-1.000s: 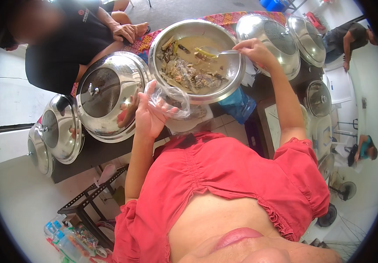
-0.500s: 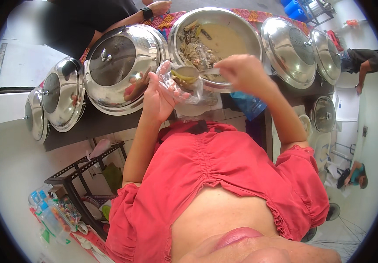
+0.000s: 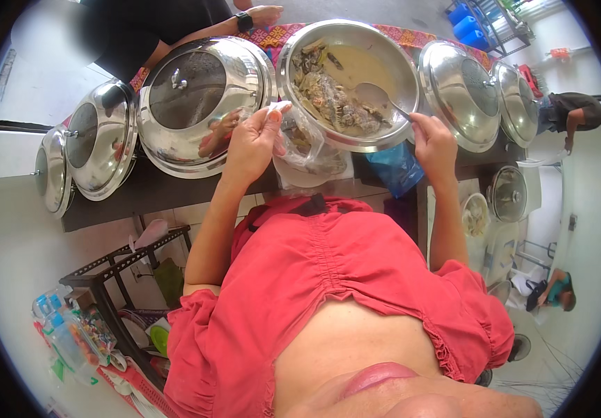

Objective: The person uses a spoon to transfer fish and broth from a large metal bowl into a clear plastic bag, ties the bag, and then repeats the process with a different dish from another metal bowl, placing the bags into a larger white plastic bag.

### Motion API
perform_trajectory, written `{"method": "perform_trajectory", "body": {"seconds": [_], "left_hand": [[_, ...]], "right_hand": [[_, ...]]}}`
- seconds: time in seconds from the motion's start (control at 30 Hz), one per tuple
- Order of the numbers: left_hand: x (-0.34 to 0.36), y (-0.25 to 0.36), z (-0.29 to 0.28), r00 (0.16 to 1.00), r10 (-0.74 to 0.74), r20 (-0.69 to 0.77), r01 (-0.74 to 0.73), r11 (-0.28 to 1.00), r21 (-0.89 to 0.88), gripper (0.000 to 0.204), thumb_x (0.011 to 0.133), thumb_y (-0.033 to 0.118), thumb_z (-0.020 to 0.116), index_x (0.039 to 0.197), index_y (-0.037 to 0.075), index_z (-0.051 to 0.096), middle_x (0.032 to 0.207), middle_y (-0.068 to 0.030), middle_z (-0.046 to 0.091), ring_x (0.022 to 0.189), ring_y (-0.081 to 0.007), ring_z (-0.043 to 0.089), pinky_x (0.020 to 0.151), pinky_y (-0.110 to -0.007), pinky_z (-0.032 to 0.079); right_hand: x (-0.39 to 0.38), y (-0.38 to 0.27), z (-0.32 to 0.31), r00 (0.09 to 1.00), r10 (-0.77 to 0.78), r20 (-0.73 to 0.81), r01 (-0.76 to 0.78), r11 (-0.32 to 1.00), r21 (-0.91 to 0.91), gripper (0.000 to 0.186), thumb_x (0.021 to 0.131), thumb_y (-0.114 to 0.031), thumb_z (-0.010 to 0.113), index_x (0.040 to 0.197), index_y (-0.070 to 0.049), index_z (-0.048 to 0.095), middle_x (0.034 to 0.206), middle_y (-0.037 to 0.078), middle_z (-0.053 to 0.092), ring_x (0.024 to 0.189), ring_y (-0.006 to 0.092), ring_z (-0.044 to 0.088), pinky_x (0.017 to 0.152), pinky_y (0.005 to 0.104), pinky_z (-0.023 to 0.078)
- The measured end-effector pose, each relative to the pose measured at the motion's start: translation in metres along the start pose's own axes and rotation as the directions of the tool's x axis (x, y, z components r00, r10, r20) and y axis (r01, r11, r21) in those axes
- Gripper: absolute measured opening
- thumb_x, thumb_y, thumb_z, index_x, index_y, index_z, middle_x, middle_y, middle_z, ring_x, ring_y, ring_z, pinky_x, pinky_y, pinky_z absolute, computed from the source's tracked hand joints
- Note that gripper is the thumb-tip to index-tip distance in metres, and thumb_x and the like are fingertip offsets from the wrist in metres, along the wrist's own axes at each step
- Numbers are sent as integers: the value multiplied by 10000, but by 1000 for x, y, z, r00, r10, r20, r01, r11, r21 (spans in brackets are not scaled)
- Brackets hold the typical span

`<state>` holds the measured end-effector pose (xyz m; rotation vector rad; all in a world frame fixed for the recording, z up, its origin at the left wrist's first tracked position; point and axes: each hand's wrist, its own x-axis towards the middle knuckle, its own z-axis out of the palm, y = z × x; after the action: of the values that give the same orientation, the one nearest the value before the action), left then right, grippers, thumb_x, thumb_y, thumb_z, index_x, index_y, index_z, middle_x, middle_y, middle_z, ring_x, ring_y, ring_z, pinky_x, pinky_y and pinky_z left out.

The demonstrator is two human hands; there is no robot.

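Observation:
My left hand (image 3: 253, 139) is closed on the rim of a clear plastic bag (image 3: 306, 139), which hangs in front of the basin with some food inside. Closed round the handle of a serving spoon (image 3: 373, 93), my right hand (image 3: 434, 143) is at the near right rim of a wide steel basin (image 3: 412, 73). The spoon's bowl lies over the pieces of fish (image 3: 335, 104) in a pale, soupy sauce. Just behind the bag is something pale and flat (image 3: 328, 174), partly hidden.
Domed steel lids with dark windows flank the basin, a large lid (image 3: 199, 104) on the left and another lid (image 3: 461, 94) on the right. A blue plastic bag (image 3: 396, 169) hangs below the rim. Across the counter is a person's arm (image 3: 210, 28) with a watch.
My right hand has moved the spoon from the clear bag back to the basin, rightward. My left hand has gone from spread under the bag to pinching its rim.

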<state>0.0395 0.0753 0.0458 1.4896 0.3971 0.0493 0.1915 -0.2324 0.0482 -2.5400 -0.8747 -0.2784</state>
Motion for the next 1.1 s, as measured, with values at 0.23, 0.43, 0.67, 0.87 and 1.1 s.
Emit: {"method": "perform_trajectory", "body": {"seconds": [0.23,0.43,0.67,0.87,1.1], "left_hand": [[-16,27,-7,892,442,-97,-242,648,722,223,938,196,594,1033,13,680,748,-81,547,680,-140,548,616,-298,433],[-30,11,-16,932,359,-42,-324,881,345,131,946,81,596,1042,16,656,815,12,528,672,-60,522,613,-204,436],[-32,-1,-17,967,251,-35,-249,967,46,137,960,79,569,1087,29,566,855,-4,547,683,-55,567,616,-195,497],[-20,1,0,950,308,-52,-310,950,-46,116,919,60,615,1020,11,586,793,-18,566,652,-69,561,565,-213,461],[-25,-38,-5,677,727,118,-723,626,291,404,795,194,738,1123,0,601,1076,-162,559,1035,-308,546,888,-387,442]], "right_hand": [[-32,-26,18,985,-166,48,172,943,-286,346,808,-133,658,1154,-121,662,979,83,584,909,268,571,730,401,467],[-34,-131,49,963,-261,71,220,908,357,767,684,-265,810,1337,-49,470,1112,159,553,1050,362,553,875,430,478],[-6,-145,47,936,-102,338,-113,820,561,493,694,-40,728,1170,-36,598,915,155,620,769,316,627,727,400,510],[-3,-177,30,998,-64,-4,58,878,474,370,755,-102,704,1116,-65,632,837,133,624,771,283,630,705,386,509],[7,-166,26,993,-21,112,-42,848,528,62,755,-39,706,812,-30,685,792,90,594,692,244,580,626,340,472]]}}
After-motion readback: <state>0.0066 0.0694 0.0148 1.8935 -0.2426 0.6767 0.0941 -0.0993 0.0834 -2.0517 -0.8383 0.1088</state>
